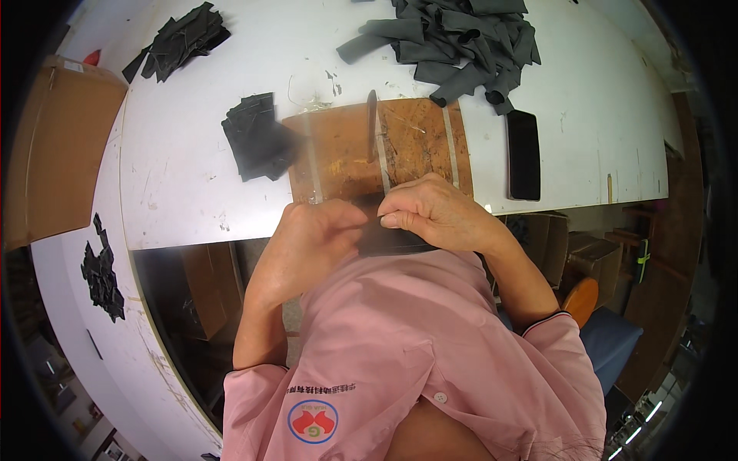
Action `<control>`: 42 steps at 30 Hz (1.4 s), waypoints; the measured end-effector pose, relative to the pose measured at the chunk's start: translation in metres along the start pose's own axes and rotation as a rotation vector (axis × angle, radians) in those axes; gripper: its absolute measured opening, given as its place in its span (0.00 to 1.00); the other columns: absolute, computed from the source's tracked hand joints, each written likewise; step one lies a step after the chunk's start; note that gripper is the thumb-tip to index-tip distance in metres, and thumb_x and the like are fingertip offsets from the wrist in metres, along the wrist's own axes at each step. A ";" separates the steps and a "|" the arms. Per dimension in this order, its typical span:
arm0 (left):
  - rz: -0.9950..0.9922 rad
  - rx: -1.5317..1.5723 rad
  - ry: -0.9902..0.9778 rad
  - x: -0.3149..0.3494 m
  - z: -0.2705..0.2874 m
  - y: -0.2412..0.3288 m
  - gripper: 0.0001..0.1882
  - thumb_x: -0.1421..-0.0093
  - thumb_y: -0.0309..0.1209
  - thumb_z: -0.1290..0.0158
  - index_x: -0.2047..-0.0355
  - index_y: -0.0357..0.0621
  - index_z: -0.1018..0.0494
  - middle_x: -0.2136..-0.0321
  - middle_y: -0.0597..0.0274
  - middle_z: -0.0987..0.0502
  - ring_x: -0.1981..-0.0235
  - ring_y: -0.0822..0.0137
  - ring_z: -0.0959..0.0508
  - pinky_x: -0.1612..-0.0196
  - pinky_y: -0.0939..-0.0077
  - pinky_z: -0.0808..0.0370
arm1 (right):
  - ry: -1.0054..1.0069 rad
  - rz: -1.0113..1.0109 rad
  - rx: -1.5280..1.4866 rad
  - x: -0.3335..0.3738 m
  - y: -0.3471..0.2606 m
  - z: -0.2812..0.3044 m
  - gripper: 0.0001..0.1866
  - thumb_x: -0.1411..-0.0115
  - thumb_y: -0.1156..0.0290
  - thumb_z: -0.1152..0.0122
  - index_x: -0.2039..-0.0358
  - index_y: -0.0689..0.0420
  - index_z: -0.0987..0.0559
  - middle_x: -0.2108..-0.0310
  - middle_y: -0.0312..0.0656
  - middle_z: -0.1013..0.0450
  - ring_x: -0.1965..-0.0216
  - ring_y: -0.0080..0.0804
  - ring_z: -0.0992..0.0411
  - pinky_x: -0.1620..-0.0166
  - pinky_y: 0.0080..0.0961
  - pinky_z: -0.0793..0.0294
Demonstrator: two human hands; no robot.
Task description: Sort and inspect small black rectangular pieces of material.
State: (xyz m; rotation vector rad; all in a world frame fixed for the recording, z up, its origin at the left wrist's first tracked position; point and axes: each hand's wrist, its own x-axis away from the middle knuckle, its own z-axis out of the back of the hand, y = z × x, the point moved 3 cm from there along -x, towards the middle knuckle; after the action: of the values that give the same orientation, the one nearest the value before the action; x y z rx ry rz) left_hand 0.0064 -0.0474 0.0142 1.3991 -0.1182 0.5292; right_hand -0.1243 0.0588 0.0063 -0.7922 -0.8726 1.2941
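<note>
Both hands pinch a dark fabric strip (pixel 392 240) between them: the left hand (pixel 311 234) with curled fingers at its left end, the right hand (pixel 430 213) with thumb and forefinger pressed together on its top edge. Just beyond the fingertips lies a brown wooden board (pixel 346 154).

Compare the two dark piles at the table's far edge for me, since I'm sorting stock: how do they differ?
The far-right pile holds long grey strips, some tube-like, tangled loosely; the far-left pile holds shorter, flatter black pieces, overlapping. The far-right pile is larger and spreads wider; the far-left pile is compact. Both lie on the white table, away from both hands.
</note>
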 end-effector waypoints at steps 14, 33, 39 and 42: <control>0.089 0.277 -0.024 -0.004 0.001 -0.014 0.04 0.53 0.19 0.49 0.74 0.32 0.28 0.79 0.62 0.26 0.80 0.74 0.27 0.75 0.82 0.29 | -0.008 0.032 -0.137 0.000 -0.001 0.000 0.07 0.48 0.71 0.48 0.74 0.63 0.28 0.81 0.42 0.32 0.78 0.34 0.33 0.73 0.25 0.35; -0.260 0.217 0.534 0.003 -0.019 0.004 0.03 0.54 0.21 0.46 0.77 0.35 0.28 0.83 0.64 0.27 0.80 0.78 0.29 0.76 0.84 0.32 | 0.553 0.063 -0.196 0.004 -0.031 -0.010 0.10 0.56 0.72 0.39 0.73 0.63 0.27 0.77 0.41 0.33 0.80 0.34 0.33 0.76 0.23 0.35; -0.313 -0.081 0.927 0.003 -0.033 -0.003 0.03 0.53 0.22 0.48 0.75 0.36 0.28 0.82 0.63 0.27 0.83 0.76 0.28 0.80 0.82 0.31 | 0.724 0.221 0.326 0.000 -0.032 -0.017 0.08 0.60 0.80 0.43 0.75 0.62 0.28 0.78 0.41 0.36 0.76 0.36 0.33 0.75 0.27 0.34; -0.186 0.473 0.731 -0.003 -0.023 0.005 0.03 0.53 0.21 0.48 0.76 0.39 0.30 0.85 0.67 0.29 0.88 0.81 0.34 0.88 0.88 0.40 | 0.787 0.210 0.405 0.000 -0.033 -0.014 0.09 0.63 0.80 0.43 0.77 0.61 0.30 0.78 0.41 0.37 0.75 0.36 0.34 0.74 0.28 0.33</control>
State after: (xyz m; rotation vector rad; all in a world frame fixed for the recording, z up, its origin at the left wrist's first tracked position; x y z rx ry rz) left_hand -0.0034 -0.0254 0.0135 1.5610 0.7612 0.9174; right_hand -0.0968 0.0547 0.0284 -0.9714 0.1015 1.1387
